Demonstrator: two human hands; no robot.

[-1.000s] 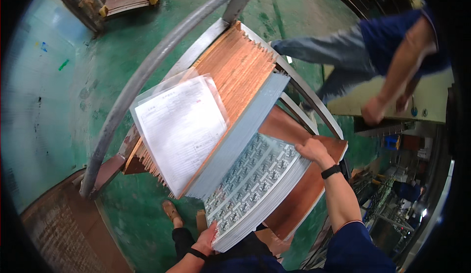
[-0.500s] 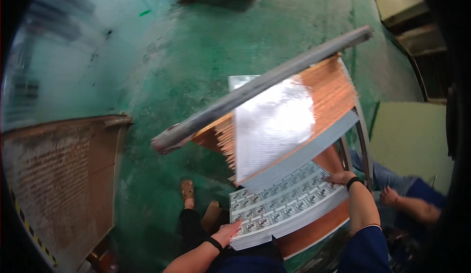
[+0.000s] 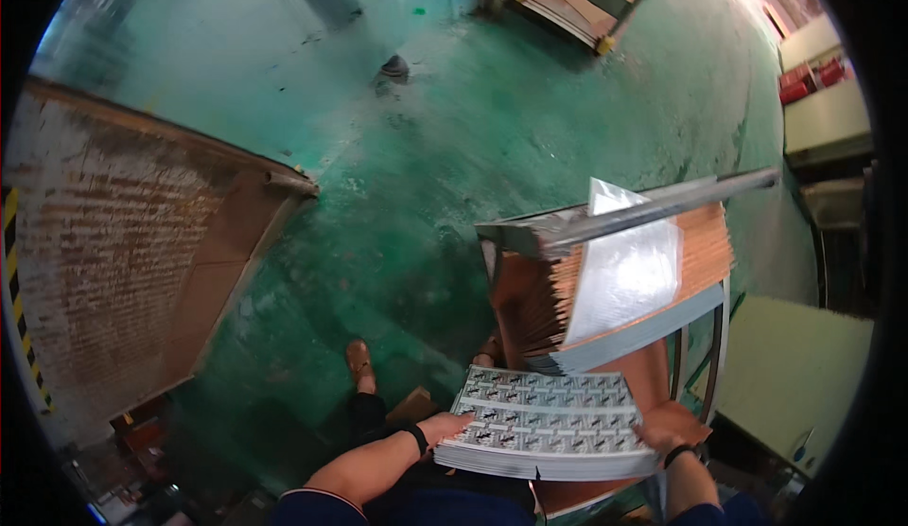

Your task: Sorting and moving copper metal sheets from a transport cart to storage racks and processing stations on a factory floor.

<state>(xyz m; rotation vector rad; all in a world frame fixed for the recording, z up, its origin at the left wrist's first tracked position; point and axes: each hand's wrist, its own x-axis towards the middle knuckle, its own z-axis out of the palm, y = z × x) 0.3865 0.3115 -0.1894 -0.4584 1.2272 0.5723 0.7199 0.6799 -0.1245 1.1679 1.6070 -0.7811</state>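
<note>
Since the earlier frame the rack of orange boards (image 3: 705, 252) has shifted from the middle toward the right of the frame, and the stack of printed sheets (image 3: 549, 412) now lies nearly level across the lower middle, held by both hands. In the head view, the left hand (image 3: 445, 427) grips the stack's left edge with its thumb on top, and the right hand (image 3: 665, 427) grips the right edge; the fingers underneath are hidden by the sheets. Whether the stack's far edge touches the rack cannot be told. A grey rail (image 3: 667, 209) crosses in front of a clear sleeve with paper (image 3: 624, 275), hiding part of it, and glare whitens the sleeve's middle. The lower right corner is dark and hard to make out, and the trolley (image 3: 567, 6) is cut off at the top. Small repeated dark motifs run in rows over the top sheet, too fine to read; any writing on the sleeved paper is washed out. The stack's near edge shows many layered sheets, slightly bowed. Open green floor (image 3: 397, 252) spreads from the centre to the top, between a worn brown panel (image 3: 113, 252) at left and the rack at right.
</note>
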